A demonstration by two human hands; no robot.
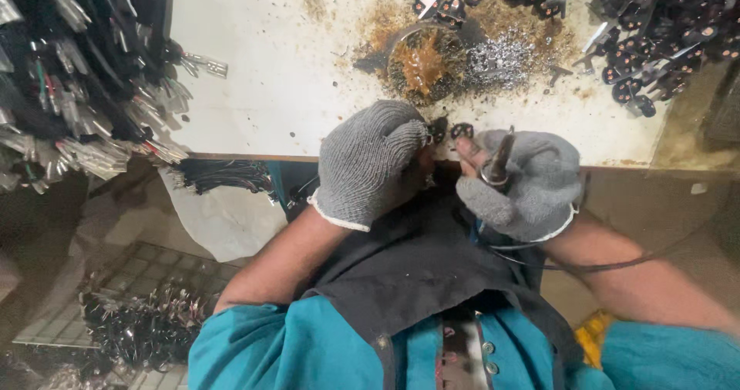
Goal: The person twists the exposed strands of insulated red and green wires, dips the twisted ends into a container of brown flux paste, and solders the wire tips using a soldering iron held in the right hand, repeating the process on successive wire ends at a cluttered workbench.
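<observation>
Both my hands wear grey knit gloves at the near edge of a stained white worktable (270, 89). My left hand (368, 163) is curled, its fingertips pinching a small dark plug part (438, 130) at the table edge. My right hand (524, 182) grips a soldering iron (499, 159), tip pointing up toward a second small dark part (462, 130) beside the first. The iron's thin cord (586, 267) runs back over my right forearm.
A round tin of brown flux (422, 62) and a heap of silvery solder scraps (501, 58) lie just beyond my hands. Several dark plug parts (655, 35) pile at the far right. Bundles of black wires with metal terminals (85, 105) hang at left; more lie on the floor (146, 328).
</observation>
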